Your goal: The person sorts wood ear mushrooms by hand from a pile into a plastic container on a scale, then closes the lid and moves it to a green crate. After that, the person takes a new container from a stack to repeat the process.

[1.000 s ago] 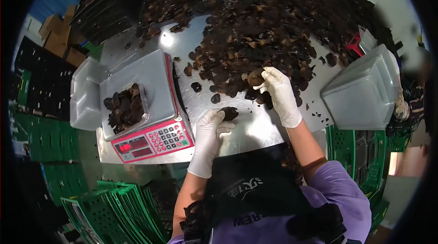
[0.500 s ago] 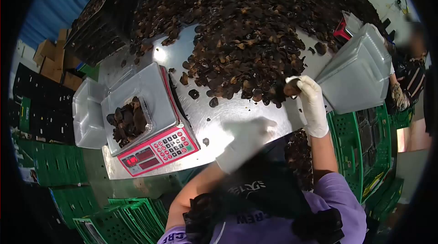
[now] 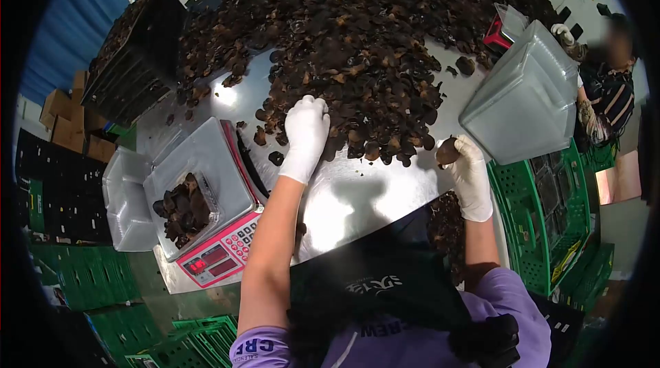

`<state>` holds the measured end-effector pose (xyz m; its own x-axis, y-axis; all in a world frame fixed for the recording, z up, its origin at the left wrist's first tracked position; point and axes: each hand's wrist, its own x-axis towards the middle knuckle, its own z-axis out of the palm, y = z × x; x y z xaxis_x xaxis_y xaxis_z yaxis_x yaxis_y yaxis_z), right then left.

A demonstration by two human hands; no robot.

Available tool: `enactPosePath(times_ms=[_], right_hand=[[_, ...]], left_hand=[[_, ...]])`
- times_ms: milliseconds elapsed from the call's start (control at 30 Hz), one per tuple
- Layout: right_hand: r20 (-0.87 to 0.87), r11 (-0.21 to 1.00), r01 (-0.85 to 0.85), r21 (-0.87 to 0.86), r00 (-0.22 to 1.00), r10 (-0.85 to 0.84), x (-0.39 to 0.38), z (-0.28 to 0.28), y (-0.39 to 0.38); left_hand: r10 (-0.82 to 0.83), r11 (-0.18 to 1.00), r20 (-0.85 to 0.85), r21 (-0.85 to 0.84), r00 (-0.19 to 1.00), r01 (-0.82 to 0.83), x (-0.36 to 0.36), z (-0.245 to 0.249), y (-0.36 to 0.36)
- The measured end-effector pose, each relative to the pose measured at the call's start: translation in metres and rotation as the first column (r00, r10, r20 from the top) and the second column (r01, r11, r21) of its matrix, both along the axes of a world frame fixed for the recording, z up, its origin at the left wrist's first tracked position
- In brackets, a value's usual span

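My gloved left hand (image 3: pixel 307 133) reaches over the near left edge of a big heap of dark wood ear mushrooms (image 3: pixel 357 86). Its fingers are curled down into the heap, and what they grip is hidden. My gloved right hand (image 3: pixel 471 179) pinches a single brown wood ear mushroom (image 3: pixel 447 153) above the steel table (image 3: pixel 399 189), right of the heap. To the left, a clear plastic tub holding mushrooms (image 3: pixel 184 211) sits on a red-and-grey digital scale (image 3: pixel 221 258) with a lit red display.
Stacked clear tubs stand left of the scale (image 3: pixel 127 203) and at the right table edge (image 3: pixel 526 103). Green crates (image 3: pixel 533 220) flank the table below. Black trays with mushrooms (image 3: pixel 134 51) are piled at the back left. Another person (image 3: pixel 605 93) is at the far right.
My left hand has moved from near the table's front edge forward onto the heap. My right hand, with its mushroom, appears slightly lower in view. The view has shifted a little.
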<state>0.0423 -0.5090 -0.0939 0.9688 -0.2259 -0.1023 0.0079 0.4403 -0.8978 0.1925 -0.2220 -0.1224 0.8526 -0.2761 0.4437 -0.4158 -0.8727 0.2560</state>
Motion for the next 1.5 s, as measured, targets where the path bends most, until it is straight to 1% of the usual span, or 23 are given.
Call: enactPosePath(times_ms=[100,133,167,200,267,333,367,400,467,533,600,667,733,767,833,933,1067,1200,1267,1367,1400,1433,1500], right_hand=[[0.011,0.996,0.088,-0.009,0.996,-0.087,-0.004,0.005,-0.015],[0.043,0.996,0.086,-0.039,0.995,-0.085,-0.004,0.0,-0.025],[0.021,0.993,0.117,-0.024,0.993,-0.117,-0.006,-0.002,-0.033],[0.0,0.989,0.145,-0.009,0.989,-0.145,-0.006,-0.003,-0.038],[0.07,0.986,0.157,-0.055,0.986,-0.153,-0.009,0.008,-0.043],[0.05,0.977,0.21,-0.034,0.977,-0.208,-0.011,0.014,-0.044],[0.048,0.977,0.212,-0.033,0.976,-0.21,-0.013,0.013,-0.042],[0.004,0.975,0.218,-0.032,0.976,-0.218,-0.015,0.011,-0.039],[-0.022,0.983,0.18,-0.036,0.983,-0.181,-0.016,-0.004,-0.039],[-0.029,0.99,0.109,0.084,0.994,-0.107,-0.013,-0.014,-0.028],[-0.046,0.991,0.113,0.075,0.993,-0.109,-0.011,-0.009,-0.011],[0.001,0.997,0.076,0.008,0.997,-0.076,-0.009,-0.008,-0.006],[-0.042,0.995,0.097,-0.021,0.994,-0.098,-0.006,-0.009,-0.003],[-0.044,0.998,0.07,0.004,0.997,-0.07,-0.005,-0.015,-0.004],[-0.045,1.0,0.006,0.025,0.999,-0.005,-0.001,-0.017,-0.005],[-0.05,0.998,0.007,0.056,0.999,-0.004,0.001,-0.008,0.009],[0.016,0.997,-0.07,-0.041,0.997,0.071,0.002,-0.006,0.03],[-0.074,0.991,-0.131,0.038,0.988,0.133,0.011,-0.024,0.055],[-0.047,0.968,-0.251,0.031,0.967,0.252,0.014,-0.037,0.072],[-0.152,0.924,-0.374,-0.085,0.921,0.359,0.02,-0.001,0.132],[-0.09,0.889,-0.444,-0.109,0.895,0.436,0.026,-0.003,0.146],[-0.082,0.859,-0.496,-0.128,0.868,0.489,0.028,0.016,0.167],[-0.036,0.798,-0.574,-0.181,0.815,0.578,0.037,0.043,0.212]], left_hand=[[0.018,0.848,0.003,-0.529,1.0,-0.013,-0.049,0.018,-0.034],[-0.244,0.71,0.063,-0.668,0.968,0.223,-0.079,0.026,-0.053],[-0.102,0.995,-0.313,-0.042,0.944,0.094,-0.111,-0.036,-0.083],[-0.576,0.805,-0.51,-0.491,0.639,0.333,-0.141,-0.084,-0.103],[-0.779,0.617,-0.128,-0.331,0.614,0.714,-0.161,0.0,-0.106],[-0.522,0.852,-0.292,-0.212,0.801,0.478,-0.108,-0.006,-0.111],[-0.335,0.912,0.034,-0.239,0.942,0.333,-0.085,0.004,-0.105],[-0.144,0.919,-0.035,-0.374,0.989,0.121,-0.061,0.023,-0.099],[0.1,0.954,0.04,-0.289,0.994,-0.084,-0.016,0.025,-0.099],[-0.029,0.982,-0.039,-0.189,0.999,0.021,0.017,0.013,-0.09],[-0.033,0.93,-0.152,-0.366,0.988,-0.025,0.042,-0.006,-0.079],[-0.253,0.507,-0.214,-0.86,0.943,-0.059,0.04,0.0,-0.062],[-0.426,0.091,-0.474,-0.87,0.771,-0.485,0.026,0.022,-0.045],[-0.421,0.094,-0.477,-0.869,0.772,-0.486,0.02,0.019,-0.033],[-0.625,-0.075,-0.35,-0.862,0.697,-0.501,0.008,0.021,-0.015],[-0.632,-0.131,-0.332,-0.845,0.701,-0.519,-0.017,0.036,-0.009],[-0.53,-0.169,-0.299,-0.88,0.793,-0.445,-0.052,0.052,0.003],[-0.415,-0.02,-0.32,-0.933,0.851,-0.36,-0.113,0.097,0.05],[-0.07,0.26,-0.364,-0.905,0.929,-0.335,-0.146,0.125,0.091],[0.297,0.409,-0.221,-0.85,0.929,-0.333,-0.167,0.133,0.165],[0.262,0.262,-0.313,-0.888,0.913,-0.379,-0.172,0.133,0.189],[0.329,0.362,-0.226,-0.866,0.917,-0.343,-0.173,0.129,0.212],[0.358,0.419,-0.276,-0.806,0.892,-0.418,-0.177,0.126,0.244]])
